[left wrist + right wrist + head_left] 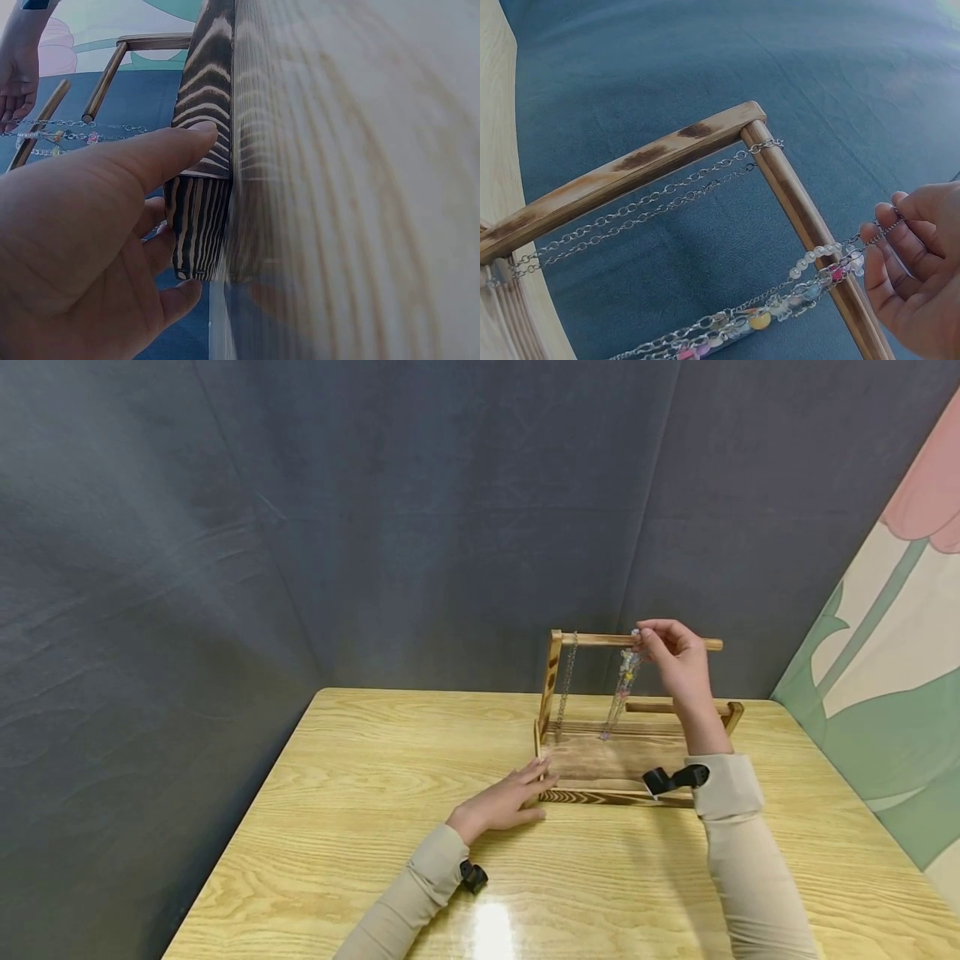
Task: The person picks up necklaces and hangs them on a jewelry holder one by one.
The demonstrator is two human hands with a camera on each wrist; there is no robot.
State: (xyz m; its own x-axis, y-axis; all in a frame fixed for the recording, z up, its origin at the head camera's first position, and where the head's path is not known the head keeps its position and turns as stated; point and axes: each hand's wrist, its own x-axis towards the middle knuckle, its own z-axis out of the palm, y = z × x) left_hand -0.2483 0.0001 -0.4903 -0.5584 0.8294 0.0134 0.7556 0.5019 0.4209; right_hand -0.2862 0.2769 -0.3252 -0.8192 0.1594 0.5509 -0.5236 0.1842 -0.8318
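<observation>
A wooden jewelry stand (pixel 600 758) with a tall upper bar (pixel 795 191) stands on the table. My right hand (pixel 678 664) is at the bar, its thumb and fingers pinching the thin chain end of a beaded necklace (pixel 759 319). That necklace, with pearl-like, yellow and pink beads, hangs over the bar. A plain silver chain necklace (pixel 567 681) hangs nearer the upright post. Low at the stand's front left corner, my left hand (pixel 506 797) grips the base (pixel 201 150), thumb on the front face and fingers around the end.
The stand has a shorter, lower bar (pixel 652 707) at its right side. Wood-grain table (pixel 375 752) surrounds the stand. A dark curtain (pixel 450 527) hangs behind, and a flower-patterned panel (pixel 892 693) stands to the right.
</observation>
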